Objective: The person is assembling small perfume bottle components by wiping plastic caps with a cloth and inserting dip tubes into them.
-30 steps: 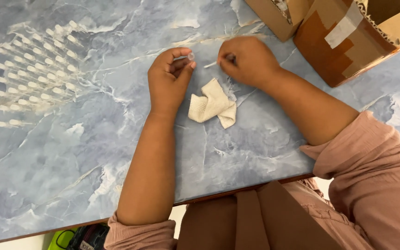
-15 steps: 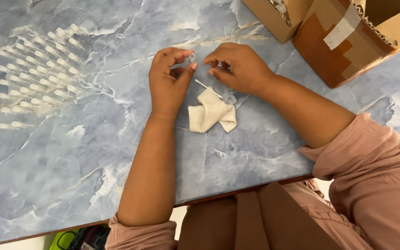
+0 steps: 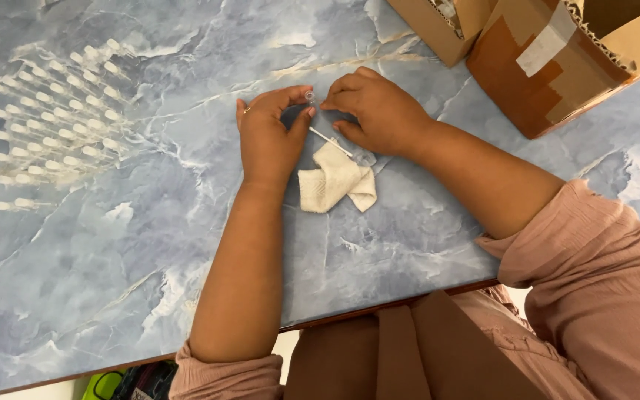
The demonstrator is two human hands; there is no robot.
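- A bench (image 3: 150, 244) with a blue-grey marbled top and white veining fills most of the view.
- Rows of small clear tubes (image 3: 53, 122) lie in slanting lines at the bench's far left.
- A brown cardboard box (image 3: 550, 63) patched with pale tape stands at the far right corner.
- A second, lighter cardboard box (image 3: 446, 26) sits just beside it, open at the top.

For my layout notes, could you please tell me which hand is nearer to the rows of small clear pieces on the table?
Left. The left hand lies just right of the rows of small clear pieces; the right hand is farther right, beyond it.
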